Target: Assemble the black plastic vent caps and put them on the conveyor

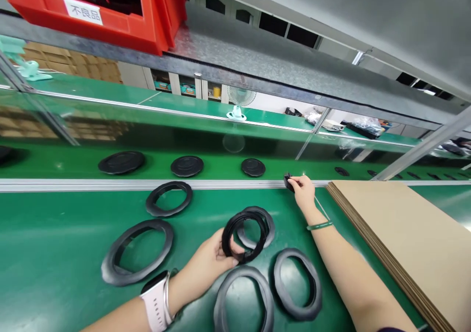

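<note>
- Your left hand (209,263) is gripping a black rubber ring (243,237), thumb over the near rim and fingers curled beneath, tilting it up off the green bench (55,253).
- That ring is hanging just above another ring (270,222) lying flat behind it, partly covering it in the view.
- Your right hand (304,192) is reaching out to the metal rail (73,185) at the far edge of the bench, fingers pinched narrow on a small black part (287,181); what that part is cannot be told.
- Four more rings are lying flat around your left hand: a large one (138,251) to the left, a smaller one (169,198) beyond it, one (245,300) just under your wrist side, and one (298,284) between your two forearms.
- A white watch (156,302) is sitting on your left wrist, and a green band (319,225) on your right.
- Black round discs (187,166) are lying spaced apart along the conveyor belt (55,158) beyond the rail.
- A stack of cardboard sheets (401,239) is resting on the bench just right of your right arm.
- A red bin (121,23) with a white label is standing on the shelf above.
</note>
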`<state>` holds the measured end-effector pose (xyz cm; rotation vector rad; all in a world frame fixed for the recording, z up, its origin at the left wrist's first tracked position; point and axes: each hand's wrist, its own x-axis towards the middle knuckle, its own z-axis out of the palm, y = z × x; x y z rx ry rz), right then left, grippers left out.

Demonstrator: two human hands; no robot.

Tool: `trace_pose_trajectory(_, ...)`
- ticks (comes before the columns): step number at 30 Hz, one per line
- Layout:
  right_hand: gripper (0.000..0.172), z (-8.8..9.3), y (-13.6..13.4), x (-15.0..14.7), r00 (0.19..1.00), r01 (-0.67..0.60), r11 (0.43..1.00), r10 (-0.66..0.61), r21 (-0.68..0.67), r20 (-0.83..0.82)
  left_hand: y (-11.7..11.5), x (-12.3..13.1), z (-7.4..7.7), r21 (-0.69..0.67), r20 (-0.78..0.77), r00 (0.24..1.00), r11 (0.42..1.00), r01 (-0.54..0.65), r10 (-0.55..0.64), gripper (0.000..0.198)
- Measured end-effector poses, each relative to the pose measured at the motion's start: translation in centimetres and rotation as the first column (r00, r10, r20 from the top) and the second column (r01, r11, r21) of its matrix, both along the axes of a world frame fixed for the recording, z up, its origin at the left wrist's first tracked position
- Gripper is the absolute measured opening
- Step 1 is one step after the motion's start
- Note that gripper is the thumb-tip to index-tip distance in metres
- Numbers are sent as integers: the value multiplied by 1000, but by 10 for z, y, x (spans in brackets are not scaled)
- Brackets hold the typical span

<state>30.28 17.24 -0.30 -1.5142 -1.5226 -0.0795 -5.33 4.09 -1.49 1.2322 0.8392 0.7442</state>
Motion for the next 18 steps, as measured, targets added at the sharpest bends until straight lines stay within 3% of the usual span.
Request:
trace_pose_trajectory(4,28,25,-58,-66,981,-191,981,189,-31,-47,-2,0,4,12,-1,1000,1000,-9,9,36)
trace_pose_trajectory(7,19,39,-92,-108,902,-429,903,428,-4,-61,-1,2,7,-14,-11,1000,1000,-28,28,46)
trace_pose_trajectory(10,16,41,-110,-134,803,-596,803,596,14,35,0,3,7,-57,14,999,997,-51,52,56)
trace_pose_trajectory(13,19,33,-116,-143,729,-670,742,651,24,212,1,3,5,-92,49,994,991,-95,100,62)
trace_pose_trajectory(18,20,26,-120,-144,663,-681,731,590,45,460,-1,3,3,-78,8,993,990,-117,118,68)
